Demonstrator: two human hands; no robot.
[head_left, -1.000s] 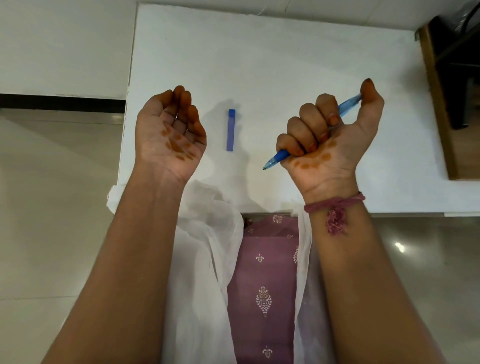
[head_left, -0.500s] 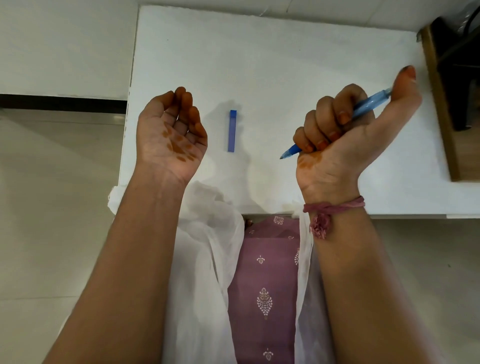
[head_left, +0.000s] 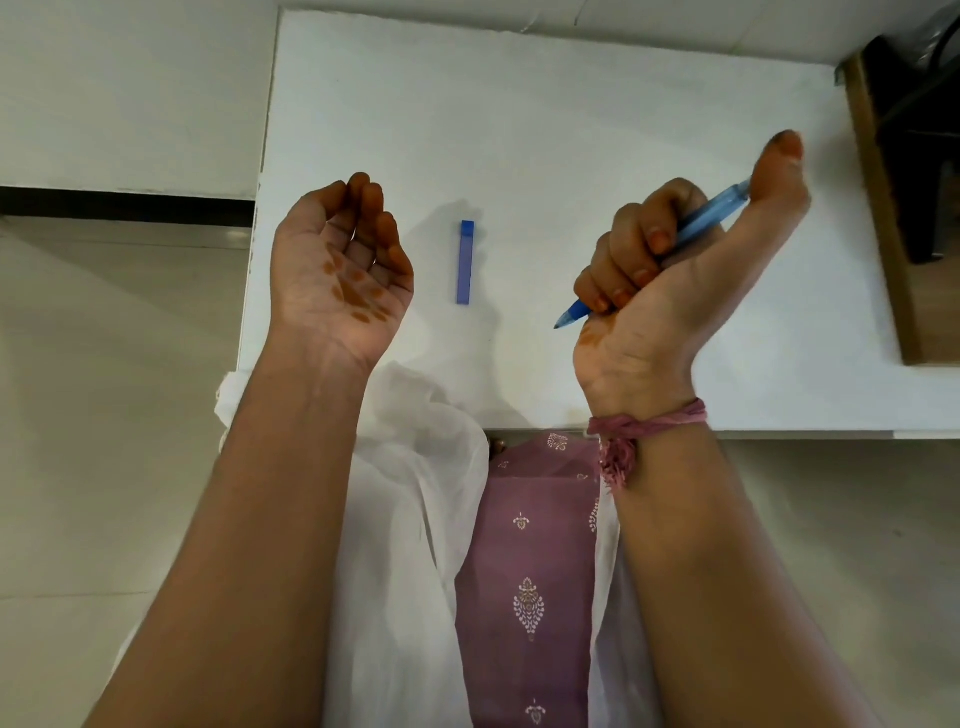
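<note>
My right hand (head_left: 670, 280) is raised over the white table (head_left: 545, 119), its fingers curled round a translucent blue pen (head_left: 696, 223). The pen's tip points down-left and its top end sits under my outstretched thumb. My left hand (head_left: 337, 275) is held palm up above the table's left edge, fingers loosely curled, holding nothing. A small flat blue case (head_left: 465, 262) lies on the table between both hands, apart from each.
A wooden-framed dark piece of furniture (head_left: 893, 208) stands at the table's right end. A pale tiled floor (head_left: 104, 415) lies to the left. My white scarf (head_left: 415, 493) and purple clothing hang below the table's near edge.
My right hand has rotated outward and shifted right with the pen, the thumb stretching further up and right. The left hand's fingers have relaxed a little. The blue case has not moved.
</note>
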